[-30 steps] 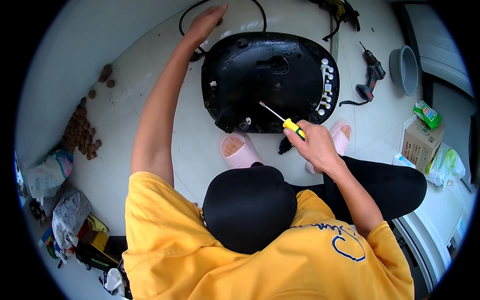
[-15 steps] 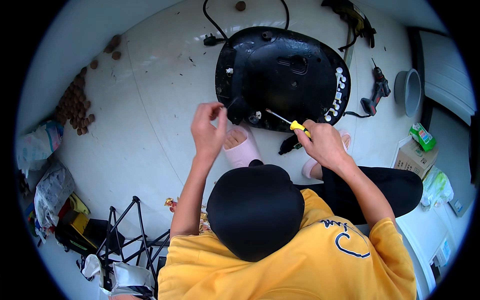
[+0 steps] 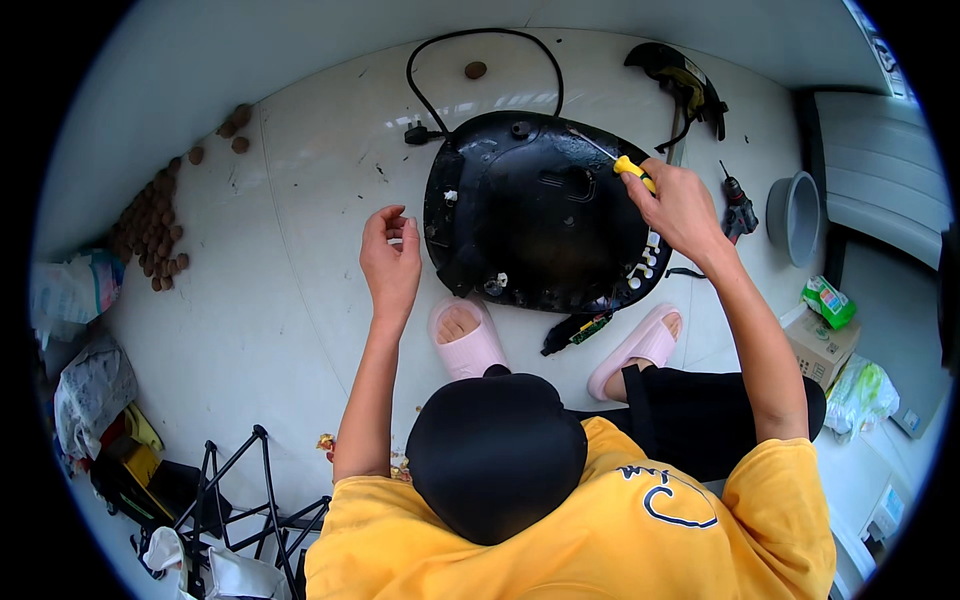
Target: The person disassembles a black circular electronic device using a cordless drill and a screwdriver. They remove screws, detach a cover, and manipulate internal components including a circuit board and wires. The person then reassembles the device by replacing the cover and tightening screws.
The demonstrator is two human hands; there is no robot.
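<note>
A black, rounded plastic appliance base (image 3: 500, 215) lies on the floor in front of my feet. My right hand (image 3: 682, 210) is closed round the yellow-and-black handle of a screwdriver (image 3: 632, 172). Its metal shaft points up and left, with the tip over the base's far edge; whether it touches cannot be told. Left of the base, my left hand (image 3: 390, 265) hovers with fingers curled and thumb bent in. Anything small between those fingers is hidden. White plastic pieces (image 3: 643, 262) line the base's right rim. A dark part with a green circuit board (image 3: 590, 328) sits at its near edge.
A power cord (image 3: 487, 32) with a plug (image 3: 420, 133) loops behind the base. To the right are a cordless drill (image 3: 738, 210), a grey basin (image 3: 796, 220) and a cardboard box (image 3: 822, 345). Round brown objects (image 3: 150, 228) lie along the left wall. Black folding legs (image 3: 265, 490) stand near left.
My right hand has carried the screwdriver from the base's near edge up to its far right side. My left hand has drawn back left and down, away from the base. The view has shifted.
</note>
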